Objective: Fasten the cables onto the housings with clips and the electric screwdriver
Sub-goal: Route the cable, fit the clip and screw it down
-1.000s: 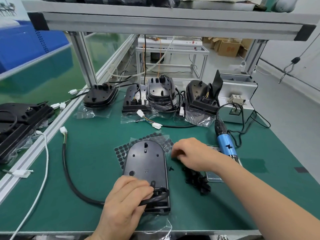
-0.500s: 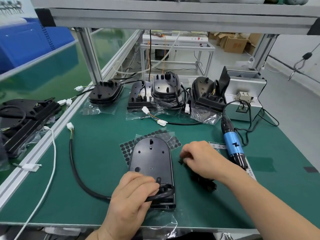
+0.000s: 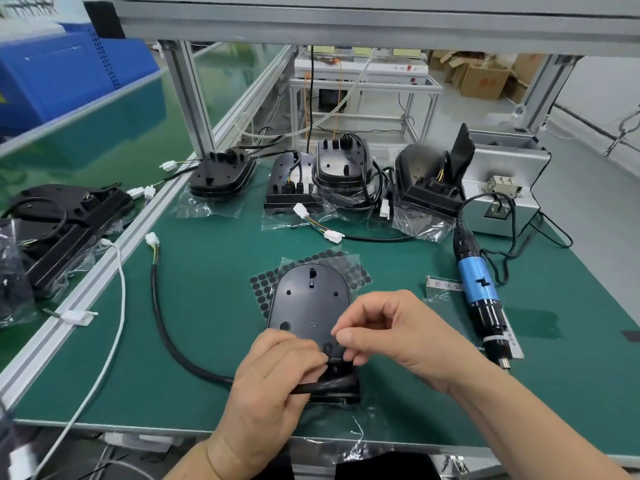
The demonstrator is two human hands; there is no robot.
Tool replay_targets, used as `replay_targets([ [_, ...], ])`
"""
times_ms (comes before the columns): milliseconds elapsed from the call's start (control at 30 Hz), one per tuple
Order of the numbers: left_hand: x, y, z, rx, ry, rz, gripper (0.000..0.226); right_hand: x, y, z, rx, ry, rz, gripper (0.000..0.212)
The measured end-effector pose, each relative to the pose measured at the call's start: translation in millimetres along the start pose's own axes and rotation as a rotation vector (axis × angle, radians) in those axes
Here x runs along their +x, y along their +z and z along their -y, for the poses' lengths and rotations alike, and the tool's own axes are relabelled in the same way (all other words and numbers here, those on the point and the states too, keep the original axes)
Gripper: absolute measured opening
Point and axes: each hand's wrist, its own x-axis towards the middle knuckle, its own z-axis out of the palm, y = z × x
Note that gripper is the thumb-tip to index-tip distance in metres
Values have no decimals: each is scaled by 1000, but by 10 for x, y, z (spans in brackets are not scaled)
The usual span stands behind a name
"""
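On the table's (image 3: 214,271) left side, the black cable (image 3: 161,317) curved in toward the housing (image 3: 311,299). My left hand (image 3: 273,386) curled round it, pinning it at the housing's near end so it couldn't spring off. Right hand (image 3: 398,330) pinched a small clip (image 3: 328,348) w/ thumb & forefinger just over that spot, prob. to seat it. Electric screwdriver (image 3: 478,289) lay untouched further right.

Five black housings (image 3: 311,299) show on the green mat (image 3: 214,323): one at the centre, four in a row at 12 o'clock. One electric screwdriver (image 3: 478,285) at 3 o'clock, one sheet of round pads (image 3: 263,289), one loose black cable (image 3: 162,323) at 8 o'clock, one clip (image 3: 329,349), and two hands, the left hand (image 3: 277,375) and the right hand (image 3: 398,334).
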Motion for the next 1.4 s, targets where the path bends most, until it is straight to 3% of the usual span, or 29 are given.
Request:
replay_targets([
  [167, -9, -26, 3, -15, 0, 20, 6, 7, 2, 75, -38, 28, 99, 13],
  [400, -24, -39, 14, -18, 17, 26, 19, 93, 60, 92, -186, 16, 48, 13],
  [767, -28, -36, 13, 1, 17, 25, 25, 61, 92, 66, -172, 59, 53, 8],
  [933, -43, -22, 10, -29, 28, -24, 12, 79, 96, 70, -120, 145, 87, 11],
  [1200, -88, 30, 48, -16, 60, -51, 32, 109, 157, 52, -86, 209, 22, 16],
  [1300, -99, -2, 55, -9, -1, -8, 18, 79, 169, 22, -98, 156, -17, 15],
  [1400, -143, -103, 100, 61, -103, 51, 31, 0, 132, -9, -28, 133, -9, 9],
])
